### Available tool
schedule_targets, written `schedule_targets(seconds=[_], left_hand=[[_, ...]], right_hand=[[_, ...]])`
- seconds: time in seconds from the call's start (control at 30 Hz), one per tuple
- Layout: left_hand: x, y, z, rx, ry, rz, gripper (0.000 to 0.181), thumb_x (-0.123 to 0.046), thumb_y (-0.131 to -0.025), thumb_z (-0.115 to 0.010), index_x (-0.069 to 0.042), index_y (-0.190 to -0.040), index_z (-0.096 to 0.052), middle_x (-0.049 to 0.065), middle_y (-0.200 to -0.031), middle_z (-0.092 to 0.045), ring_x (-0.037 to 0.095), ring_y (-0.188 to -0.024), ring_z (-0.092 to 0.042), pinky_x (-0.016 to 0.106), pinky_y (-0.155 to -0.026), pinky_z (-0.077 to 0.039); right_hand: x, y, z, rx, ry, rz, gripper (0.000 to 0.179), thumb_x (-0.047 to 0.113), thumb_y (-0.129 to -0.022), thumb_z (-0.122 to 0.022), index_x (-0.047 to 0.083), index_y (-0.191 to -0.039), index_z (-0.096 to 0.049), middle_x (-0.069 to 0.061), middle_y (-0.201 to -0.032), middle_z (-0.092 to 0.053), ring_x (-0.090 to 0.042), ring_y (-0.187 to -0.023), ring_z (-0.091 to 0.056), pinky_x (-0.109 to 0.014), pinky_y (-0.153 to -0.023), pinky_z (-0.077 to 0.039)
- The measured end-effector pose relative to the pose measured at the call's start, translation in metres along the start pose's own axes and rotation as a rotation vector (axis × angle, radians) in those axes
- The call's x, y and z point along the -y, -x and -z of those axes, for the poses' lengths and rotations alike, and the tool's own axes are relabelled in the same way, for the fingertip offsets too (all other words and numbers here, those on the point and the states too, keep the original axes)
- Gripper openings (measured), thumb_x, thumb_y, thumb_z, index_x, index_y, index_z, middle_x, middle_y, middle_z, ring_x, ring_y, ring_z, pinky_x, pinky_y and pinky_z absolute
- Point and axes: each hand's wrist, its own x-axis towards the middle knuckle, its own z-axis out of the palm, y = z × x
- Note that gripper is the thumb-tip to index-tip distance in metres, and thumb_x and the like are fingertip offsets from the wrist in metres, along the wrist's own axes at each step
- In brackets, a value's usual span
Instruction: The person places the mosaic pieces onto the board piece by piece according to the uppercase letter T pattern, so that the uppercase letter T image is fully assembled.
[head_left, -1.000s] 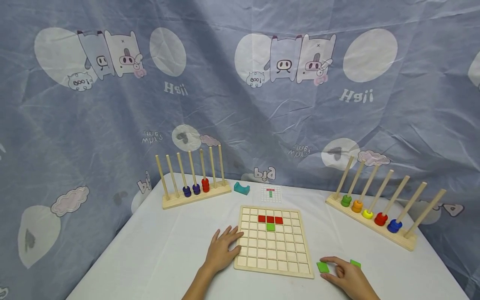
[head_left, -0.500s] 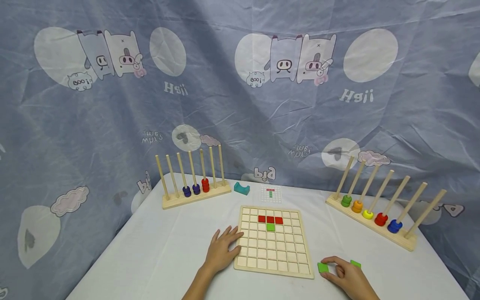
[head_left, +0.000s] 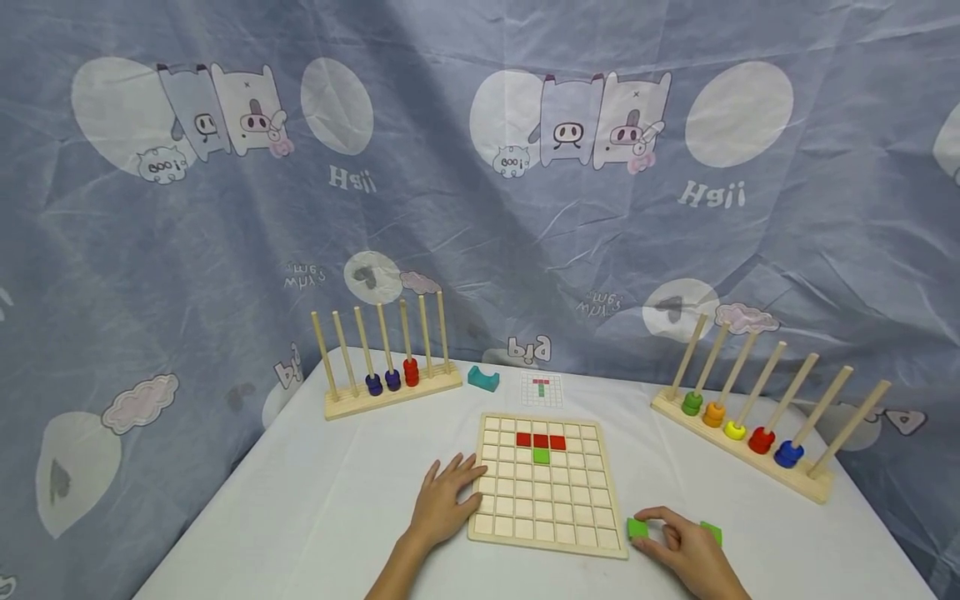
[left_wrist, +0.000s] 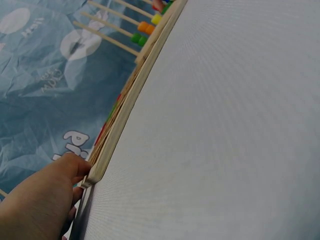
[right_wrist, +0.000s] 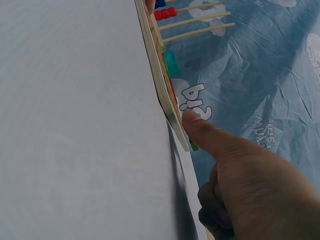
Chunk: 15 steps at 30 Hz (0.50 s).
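A wooden grid board (head_left: 552,540) lies on the white table with three red tiles (head_left: 541,440) in a row and one green tile (head_left: 542,456) under the middle one. My left hand (head_left: 442,504) rests at the board's left edge, its fingers spread and the fingertips on the frame; the left wrist view has that hand (left_wrist: 45,200) right by a board corner. Close to the board's lower right corner, my right hand (head_left: 686,546) pinches a green square tile (head_left: 637,528) between thumb and forefinger. Another green tile (head_left: 712,532) lies beyond this hand, partly hidden by it.
A small pattern card (head_left: 542,389) with a red and green T lies behind the board, beside a teal curved block (head_left: 483,378). Peg racks with coloured beads stand at the back left (head_left: 393,402) and right (head_left: 742,448). A patterned grey-blue cloth (head_left: 420,208) hangs behind.
My right hand has shifted slightly left and away from me with the green tile, bringing it nearer the board's corner. The left hand and the board have stayed put.
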Motion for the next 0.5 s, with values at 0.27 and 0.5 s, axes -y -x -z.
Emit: schedule_targets(seconds=[0.27, 0.5], left_hand=[[0.000, 0.000, 0.001, -0.001, -0.002, 0.000, 0.041, -0.029, -0.084, -0.060, -0.020, -0.124, -0.060, 0.004, -0.135, -0.049, 0.029, -0.127, -0.040, 0.057, -0.104, -0.020], [0.000, 0.001, 0.000, -0.003, -0.002, 0.000, 0.041, -0.029, -0.084, -0.060, -0.020, -0.124, -0.060, 0.004, -0.135, -0.049, 0.029, -0.128, -0.040, 0.057, -0.104, -0.020]], right_hand=[[0.016, -0.003, -0.013, 0.013, -0.039, 0.069, 0.029, 0.040, -0.071, -0.076, 0.029, -0.096, -0.065, 0.009, -0.049, -0.033, -0.002, -0.041, -0.025, -0.018, -0.042, -0.028], [0.029, -0.009, -0.026, 0.003, -0.049, 0.179, 0.028, 0.041, -0.072, -0.075, 0.029, -0.096, -0.065, 0.012, -0.047, -0.032, 0.001, -0.040, -0.023, -0.016, -0.040, -0.026]])
